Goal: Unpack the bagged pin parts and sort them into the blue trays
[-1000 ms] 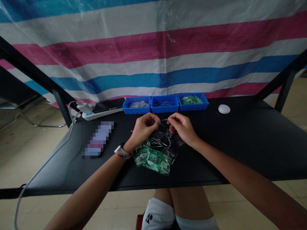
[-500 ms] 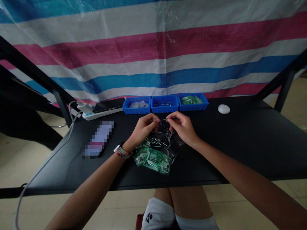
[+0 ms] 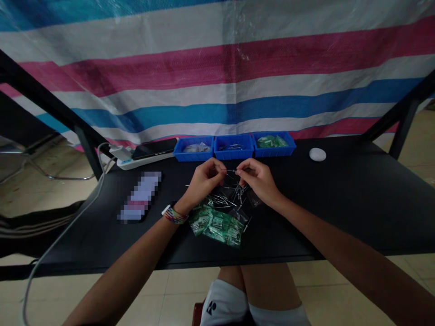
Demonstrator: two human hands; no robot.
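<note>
Now: thin metal rod [image 3: 231, 171] pinched btwn both hands

My L hand [image 3: 205, 177] has thumb & forefinger pressed tog. on one end; my R hand [image 3: 258, 178] pinches the other, so it sits abt level, prob. for a steadier grip & clearer view. It's above the loose rods [image 3: 239, 194], w/ the blue bins [image 3: 234, 155] just beyond, prob. so all's in easy reach.

Rod's slim, straight, silvery; loose rods look hard & slick, splayed in a messy heap. Green packets [image 3: 217, 225] nearer me: crinkly see-thru film, pale stick shapes inside. Bins are stiff plastic, rectangular, side by side: L one has pale bits [image 3: 197, 148], mid one similar thin rods [image 3: 234, 147], R one more green stuff [image 3: 273, 141]. Tabletop [image 3: 340, 203]: smooth, dull black.
</note>
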